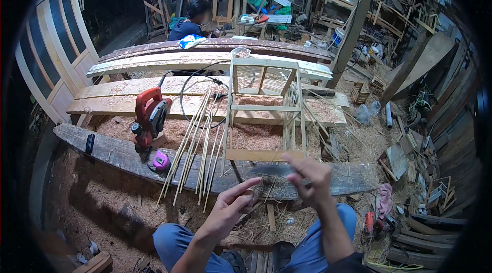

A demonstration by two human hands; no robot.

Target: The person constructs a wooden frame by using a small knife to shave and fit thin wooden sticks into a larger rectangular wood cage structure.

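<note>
My right hand [310, 179] is closed around a knife, whose wide grey blade [271, 170] points left above the weathered plank [353, 179]. Just left of the blade, my left hand [231, 210] pinches what looks like a thin bamboo stick, with the index finger stretched toward the knife; most of the stick is hidden. Beyond both hands stands a light wooden cage frame [265, 108], partly fitted with thin bars on its right side. Loose bamboo sticks [192, 145] lean in a bundle across the plank, left of the frame.
A red electric planer [148, 115] and a purple tape measure [161, 160] sit left of the sticks. Long boards [113, 104] lie behind, strewn with shavings. A person [187, 24] sits at the back. Scrap wood [410, 152] crowds the right.
</note>
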